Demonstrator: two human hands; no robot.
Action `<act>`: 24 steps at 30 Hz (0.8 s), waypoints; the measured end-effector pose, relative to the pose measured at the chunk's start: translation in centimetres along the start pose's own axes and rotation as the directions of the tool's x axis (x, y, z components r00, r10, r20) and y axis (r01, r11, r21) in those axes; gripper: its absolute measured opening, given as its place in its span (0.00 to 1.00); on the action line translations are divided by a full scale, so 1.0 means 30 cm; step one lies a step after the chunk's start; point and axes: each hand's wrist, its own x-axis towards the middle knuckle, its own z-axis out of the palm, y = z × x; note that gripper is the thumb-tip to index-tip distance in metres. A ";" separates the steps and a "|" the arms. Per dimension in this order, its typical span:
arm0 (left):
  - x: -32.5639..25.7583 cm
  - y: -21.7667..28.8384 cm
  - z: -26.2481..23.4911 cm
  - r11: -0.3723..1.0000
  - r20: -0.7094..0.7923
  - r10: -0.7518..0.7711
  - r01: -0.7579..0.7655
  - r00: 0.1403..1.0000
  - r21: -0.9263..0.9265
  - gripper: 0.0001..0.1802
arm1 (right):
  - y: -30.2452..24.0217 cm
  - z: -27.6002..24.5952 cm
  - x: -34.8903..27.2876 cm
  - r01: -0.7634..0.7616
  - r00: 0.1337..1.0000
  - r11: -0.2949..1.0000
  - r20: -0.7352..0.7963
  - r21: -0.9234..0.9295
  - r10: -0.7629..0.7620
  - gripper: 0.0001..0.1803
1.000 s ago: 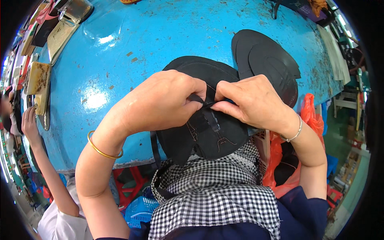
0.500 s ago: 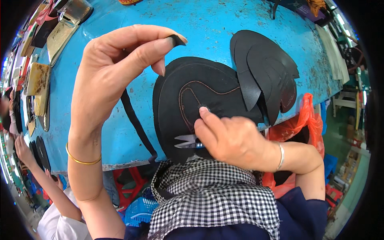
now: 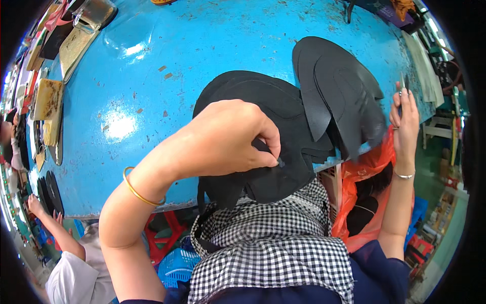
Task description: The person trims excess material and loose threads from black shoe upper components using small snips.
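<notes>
Bag [image 3: 346, 205], black pieces [image 3: 362, 217] inside, near right hand [image 3: 406, 121]

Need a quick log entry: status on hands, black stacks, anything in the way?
Left hand fingertips pinched together over near black stack, hiding part. Right hand off right, holding scissors. Second black stack against near one's upper right.

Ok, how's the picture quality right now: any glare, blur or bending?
Head view: two bright glare patches on the left of the blue table; head view: lower right of the black stack smeared, probably motion; head view: table edges curved, corners black; head view: left hand fairly sharp.
</notes>
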 end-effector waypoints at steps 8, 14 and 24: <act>0.029 -0.002 0.035 0.969 -0.048 -0.006 0.018 0.999 0.245 0.07 | -0.091 0.295 -0.157 0.709 0.607 0.665 0.683 -0.235 -0.407 0.09; 0.013 -0.028 0.014 0.909 -0.173 0.100 -0.019 0.980 0.416 0.09 | -0.100 0.455 -0.175 0.888 0.346 0.399 0.903 -0.227 -0.255 0.09; 0.007 -0.022 -0.014 0.956 -0.125 0.003 0.034 0.992 0.291 0.03 | -0.131 0.513 -0.153 0.899 0.367 0.353 0.886 -0.259 -0.283 0.09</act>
